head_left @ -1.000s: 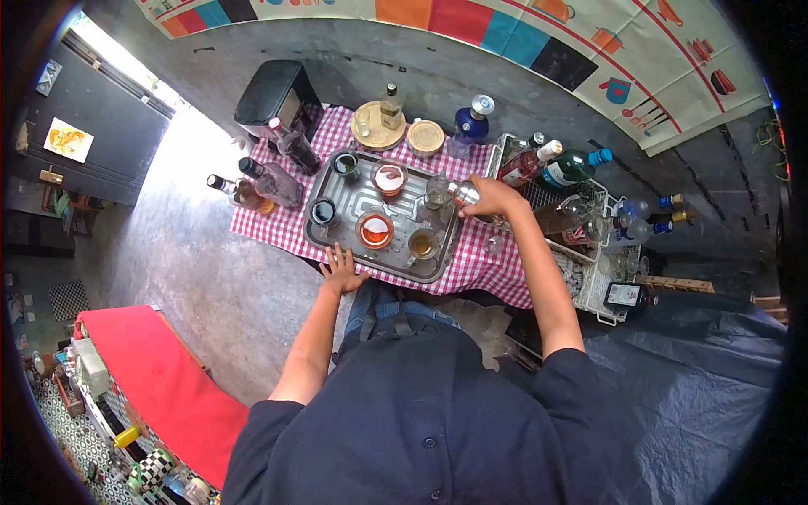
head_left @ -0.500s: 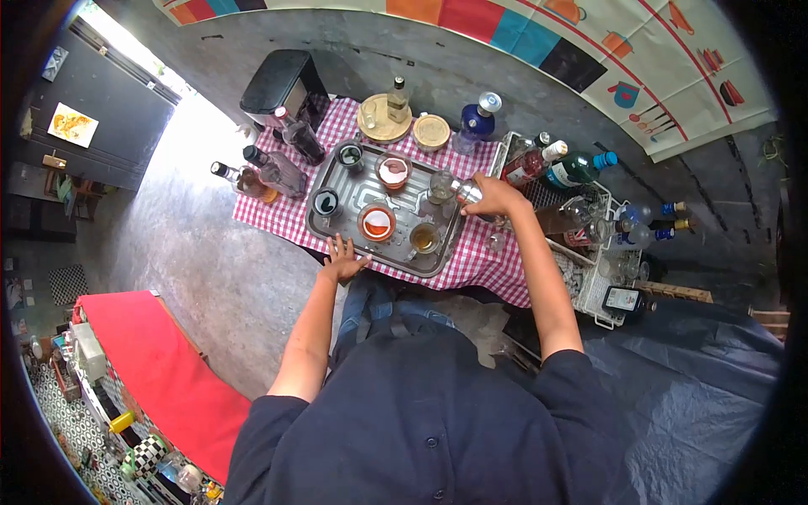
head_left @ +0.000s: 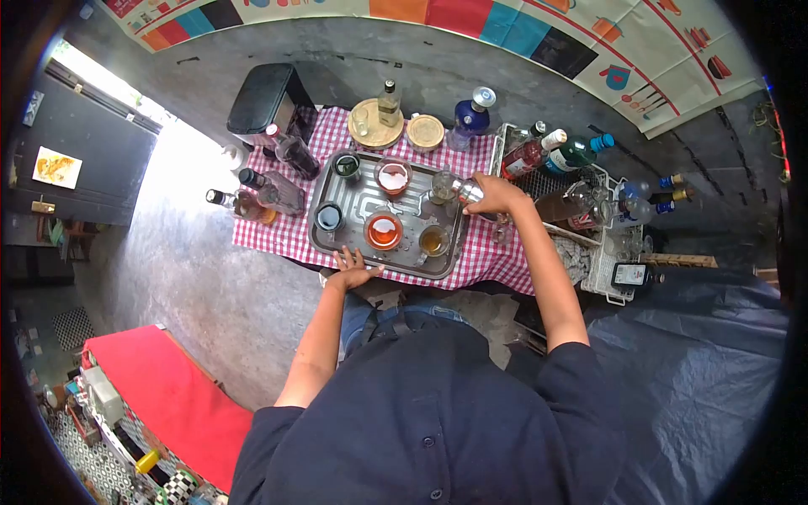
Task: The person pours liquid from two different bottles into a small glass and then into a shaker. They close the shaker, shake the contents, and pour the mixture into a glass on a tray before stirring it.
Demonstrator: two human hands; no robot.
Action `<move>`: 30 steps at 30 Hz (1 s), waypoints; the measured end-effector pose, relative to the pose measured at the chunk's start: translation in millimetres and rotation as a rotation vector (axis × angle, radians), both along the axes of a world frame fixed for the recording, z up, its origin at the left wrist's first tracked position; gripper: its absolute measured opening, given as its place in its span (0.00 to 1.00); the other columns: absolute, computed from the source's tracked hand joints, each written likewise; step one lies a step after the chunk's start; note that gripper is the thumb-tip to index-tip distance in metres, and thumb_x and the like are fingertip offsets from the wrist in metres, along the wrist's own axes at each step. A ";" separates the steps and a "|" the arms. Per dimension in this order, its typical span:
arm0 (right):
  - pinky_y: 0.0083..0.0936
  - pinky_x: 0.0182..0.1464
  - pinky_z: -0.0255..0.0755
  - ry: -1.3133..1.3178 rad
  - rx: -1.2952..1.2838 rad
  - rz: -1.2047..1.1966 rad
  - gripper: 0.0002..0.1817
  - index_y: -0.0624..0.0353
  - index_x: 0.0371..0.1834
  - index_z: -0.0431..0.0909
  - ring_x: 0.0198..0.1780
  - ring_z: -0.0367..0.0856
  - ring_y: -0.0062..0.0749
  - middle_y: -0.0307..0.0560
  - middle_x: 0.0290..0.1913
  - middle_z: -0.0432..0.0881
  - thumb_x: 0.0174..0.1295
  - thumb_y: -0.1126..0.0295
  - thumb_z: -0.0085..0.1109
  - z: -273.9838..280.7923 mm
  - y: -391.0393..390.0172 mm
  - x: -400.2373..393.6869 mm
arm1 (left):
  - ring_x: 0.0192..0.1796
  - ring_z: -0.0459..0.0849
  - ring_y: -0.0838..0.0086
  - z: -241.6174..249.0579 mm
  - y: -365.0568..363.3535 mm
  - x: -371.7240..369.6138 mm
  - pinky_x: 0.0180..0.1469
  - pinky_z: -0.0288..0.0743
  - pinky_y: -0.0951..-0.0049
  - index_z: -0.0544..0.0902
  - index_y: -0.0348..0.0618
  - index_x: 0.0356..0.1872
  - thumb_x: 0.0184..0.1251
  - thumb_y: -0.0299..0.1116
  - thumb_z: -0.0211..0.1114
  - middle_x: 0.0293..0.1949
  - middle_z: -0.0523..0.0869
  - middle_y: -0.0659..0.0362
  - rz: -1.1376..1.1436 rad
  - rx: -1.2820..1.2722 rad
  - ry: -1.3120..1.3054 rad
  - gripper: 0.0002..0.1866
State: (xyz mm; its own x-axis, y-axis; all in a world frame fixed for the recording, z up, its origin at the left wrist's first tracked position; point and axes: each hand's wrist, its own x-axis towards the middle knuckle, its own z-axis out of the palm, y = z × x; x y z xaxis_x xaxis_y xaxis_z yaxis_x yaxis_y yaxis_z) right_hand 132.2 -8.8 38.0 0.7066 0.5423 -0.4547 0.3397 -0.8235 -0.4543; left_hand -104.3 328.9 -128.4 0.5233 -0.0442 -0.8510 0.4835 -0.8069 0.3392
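Metal shaker [head_left: 468, 191] tilted over glass [head_left: 440, 184]

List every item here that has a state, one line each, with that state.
right hand: closed around the metal shaker, which is tilted toward a clear glass
left hand: open, fingers spread, at the tray's near edge
tray: flat on the checked cloth, holding glasses
red drink: filled
amber drink: filled
blue bottle: upright, capped
green bottle: lying in the rack, capped
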 end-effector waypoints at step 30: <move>0.41 0.55 0.76 -0.025 -0.063 -0.005 0.47 0.70 0.56 0.74 0.52 0.83 0.57 0.69 0.50 0.83 0.38 0.44 0.77 19.4 4.7 -2.5 | 0.72 0.06 0.35 4.3 -7.0 -4.6 0.71 0.07 0.37 0.36 0.33 0.79 0.59 0.81 0.46 0.76 0.22 0.33 -0.045 0.044 -0.072 0.65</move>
State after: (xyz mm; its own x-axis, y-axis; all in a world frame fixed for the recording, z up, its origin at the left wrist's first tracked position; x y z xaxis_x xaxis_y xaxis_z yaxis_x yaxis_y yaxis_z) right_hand 129.7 -4.1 57.4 0.7206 0.5093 -0.4705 0.3459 -0.8522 -0.3927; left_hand -108.9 321.9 -124.0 0.5814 -0.0330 -0.8130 0.4218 -0.8422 0.3358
